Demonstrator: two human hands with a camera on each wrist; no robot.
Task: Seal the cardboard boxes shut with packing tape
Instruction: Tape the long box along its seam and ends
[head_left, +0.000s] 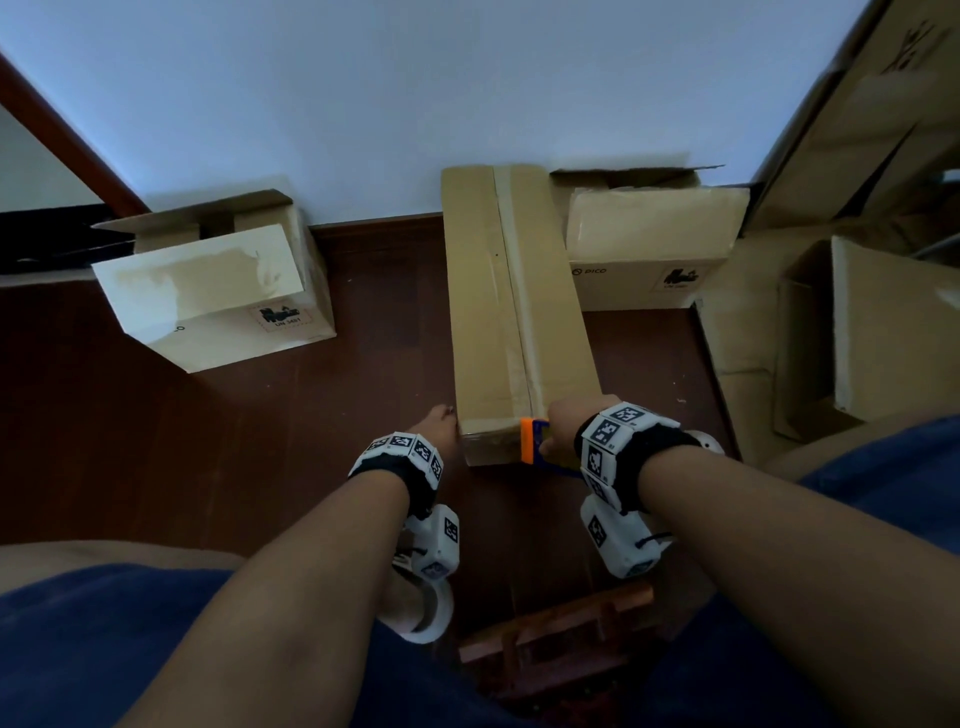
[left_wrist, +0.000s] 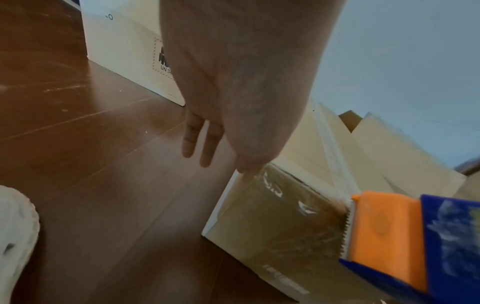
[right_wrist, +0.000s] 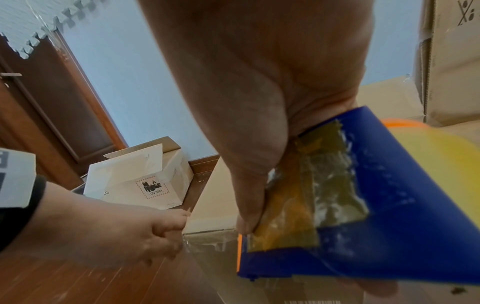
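Head view: the right hand (head_left: 563, 426) is clamping the tape dispenser (head_left: 535, 441) at the long box's (head_left: 514, 312) near end on the floor (head_left: 260, 415), fingers hidden.

Left wrist view: the left hand (left_wrist: 233, 86), fingers straight, is touching the box corner.

Right wrist view: the grip is covering the dispenser's blue frame.

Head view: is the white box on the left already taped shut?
No, the white box beside the long brown box has its top flaps standing open, with no tape strip across them.
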